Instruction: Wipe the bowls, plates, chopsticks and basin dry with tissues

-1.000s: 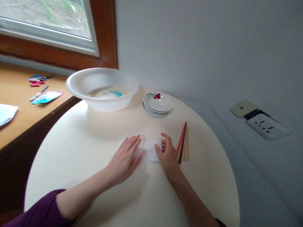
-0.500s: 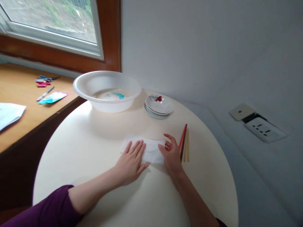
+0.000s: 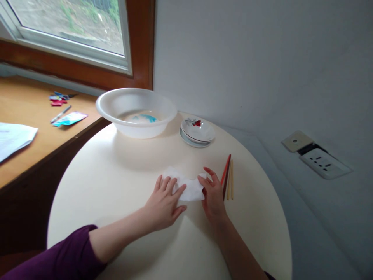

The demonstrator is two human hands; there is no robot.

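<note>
A white paper tissue (image 3: 189,186) lies crumpled on the round white table (image 3: 122,179) between my two hands. My left hand (image 3: 164,202) rests on its left part, fingers spread and curling onto the paper. My right hand (image 3: 212,192) pinches the tissue's right edge between thumb and fingers and lifts it a little. Just right of that hand lie red, brown and pale wooden chopsticks (image 3: 227,177), side by side.
A large white plastic basin (image 3: 136,111) with a little water and a blue mark stands at the table's back. Stacked small plates (image 3: 198,131) with a red flower sit beside it. A wooden desk (image 3: 32,132) at left carries paper, a pen, scissors. Wall sockets (image 3: 317,157) at right.
The tissue lay flat under both hands; now it is bunched up, my left fingers curling onto it and my right hand raising its right edge.
</note>
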